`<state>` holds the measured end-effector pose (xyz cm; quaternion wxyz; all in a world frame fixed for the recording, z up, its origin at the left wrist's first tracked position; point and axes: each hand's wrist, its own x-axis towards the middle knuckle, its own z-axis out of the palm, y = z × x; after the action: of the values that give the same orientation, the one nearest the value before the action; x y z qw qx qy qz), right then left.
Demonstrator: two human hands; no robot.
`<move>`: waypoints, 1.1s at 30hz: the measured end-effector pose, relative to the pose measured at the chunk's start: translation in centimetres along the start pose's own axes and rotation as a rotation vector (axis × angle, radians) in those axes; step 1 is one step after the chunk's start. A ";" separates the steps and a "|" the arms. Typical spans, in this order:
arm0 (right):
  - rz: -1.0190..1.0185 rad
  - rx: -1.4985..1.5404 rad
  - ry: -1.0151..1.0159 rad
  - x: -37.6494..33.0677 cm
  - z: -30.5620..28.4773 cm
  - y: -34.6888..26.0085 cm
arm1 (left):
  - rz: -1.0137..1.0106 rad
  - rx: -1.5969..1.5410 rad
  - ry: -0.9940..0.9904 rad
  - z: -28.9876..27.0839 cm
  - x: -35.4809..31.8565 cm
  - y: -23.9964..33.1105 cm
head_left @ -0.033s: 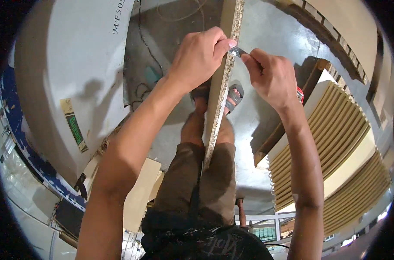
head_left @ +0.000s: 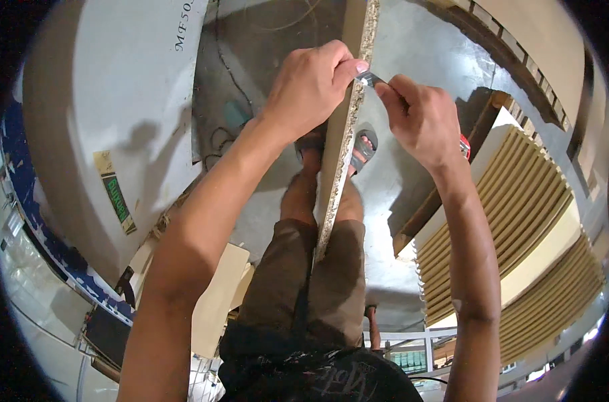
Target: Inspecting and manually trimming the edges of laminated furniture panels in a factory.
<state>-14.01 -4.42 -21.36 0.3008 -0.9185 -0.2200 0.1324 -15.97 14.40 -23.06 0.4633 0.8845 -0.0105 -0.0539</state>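
A white panel (head_left: 130, 87) is at ten o'clock. The left hand (head_left: 314, 84), at twelve, pinches one end of a small dark strip (head_left: 369, 79) with thumb and bent fingers; the strip crosses the rough edge of a long board (head_left: 339, 154) at one o'clock. The right hand (head_left: 421, 119), at two, pinches its other end. Ribbed panels (head_left: 519, 208) are at three.

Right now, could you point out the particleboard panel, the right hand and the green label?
Particleboard panel (head_left: 352, 112), head view: on its rough speckled edge.
Right hand (head_left: 425, 119), head view: on the back.
Green label (head_left: 116, 199), head view: middle of its green strip.
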 end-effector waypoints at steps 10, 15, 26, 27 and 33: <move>0.064 0.015 -0.058 -2.8 1.0 -0.8 | -0.057 -0.032 -0.002 0.8 -3.2 0.0; 0.080 0.014 -0.068 -3.9 1.1 -1.6 | -0.067 -0.006 0.005 0.8 -4.3 0.3; 0.018 0.068 -0.077 -10.5 3.3 -3.8 | -0.099 -0.064 -0.064 1.4 -11.7 0.4; 0.014 0.049 -0.122 -11.6 3.5 -3.9 | -0.158 -0.108 -0.099 1.5 -12.9 0.6; 0.131 0.188 -0.347 -16.1 4.2 -5.1 | -0.401 -0.214 -0.334 0.9 -18.3 0.9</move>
<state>-31.26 -6.46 -19.78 0.3337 -0.8621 -0.1947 0.3279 -34.23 14.41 -21.23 0.5262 0.7936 0.0943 -0.2905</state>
